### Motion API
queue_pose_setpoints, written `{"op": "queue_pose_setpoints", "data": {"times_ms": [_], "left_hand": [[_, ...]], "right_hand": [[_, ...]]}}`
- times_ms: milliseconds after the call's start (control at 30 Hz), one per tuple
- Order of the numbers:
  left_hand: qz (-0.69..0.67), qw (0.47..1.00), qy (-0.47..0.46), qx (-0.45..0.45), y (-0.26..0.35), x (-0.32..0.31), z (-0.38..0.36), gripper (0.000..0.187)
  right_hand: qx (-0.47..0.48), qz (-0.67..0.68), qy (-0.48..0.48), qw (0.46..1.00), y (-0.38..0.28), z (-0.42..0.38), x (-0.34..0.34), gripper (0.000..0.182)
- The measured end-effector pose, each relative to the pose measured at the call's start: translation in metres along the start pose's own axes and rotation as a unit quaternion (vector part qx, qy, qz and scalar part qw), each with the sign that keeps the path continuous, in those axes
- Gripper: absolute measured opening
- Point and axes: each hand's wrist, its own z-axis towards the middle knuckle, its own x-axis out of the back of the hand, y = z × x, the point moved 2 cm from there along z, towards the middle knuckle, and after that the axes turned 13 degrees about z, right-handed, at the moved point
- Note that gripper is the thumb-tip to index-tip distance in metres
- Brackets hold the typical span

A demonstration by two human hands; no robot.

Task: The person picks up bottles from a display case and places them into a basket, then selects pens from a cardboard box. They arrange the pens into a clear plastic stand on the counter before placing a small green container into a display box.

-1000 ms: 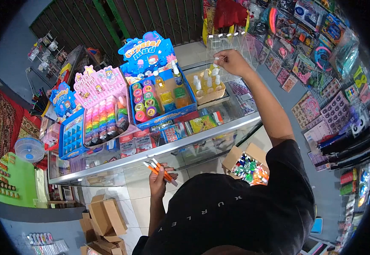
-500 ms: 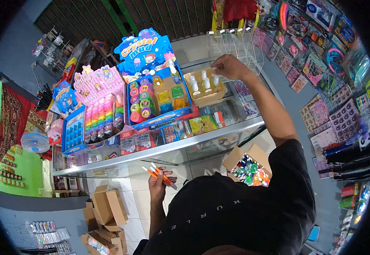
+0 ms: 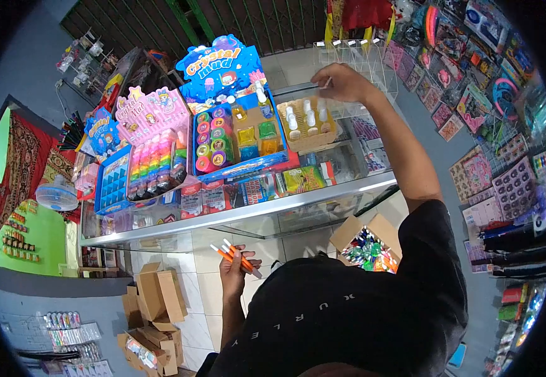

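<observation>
My left hand (image 3: 236, 266), low in front of the counter, is closed around a few orange pens (image 3: 229, 251) with white tips. At the far side of the counter my right hand (image 3: 343, 82) hovers with curled fingers. Whatever its fingertips hold, if anything, I cannot make out. Just below that hand is a pale yellow basket (image 3: 304, 141) with several small white-capped bottles (image 3: 310, 119) standing in it. A clear acrylic stand (image 3: 376, 69) with white labels rises beside and behind the hand.
On the glass counter (image 3: 241, 218) stand a blue Crystal Mud display box (image 3: 219, 63) and a pink one (image 3: 153, 116). A cardboard box (image 3: 383, 231) of pens sits below on the floor, with more cartons (image 3: 150, 295) at left. Packaged goods hang on the right wall.
My right hand has lifted slightly up and away from the bottle basket. The left hand keeps its hold on the orange pens. My view has shifted a little.
</observation>
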Motion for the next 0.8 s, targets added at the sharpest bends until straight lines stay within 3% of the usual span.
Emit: {"op": "queue_pose_setpoints", "data": {"times_ms": [100,300,800], "left_hand": [[-0.005,1.000,0.003,-0.007,0.000,0.001,-0.003,0.037],[-0.017,1.000,0.007,-0.012,-0.001,0.006,-0.006,0.037],[-0.027,0.999,0.012,-0.013,-0.011,0.011,-0.007,0.038]], "right_hand": [[0.030,-0.059,-0.051,0.997,0.002,0.015,-0.016,0.031],[-0.027,-0.100,-0.149,0.983,-0.011,0.017,-0.038,0.024],[0.013,-0.061,-0.162,0.985,-0.010,0.019,-0.042,0.022]]}}
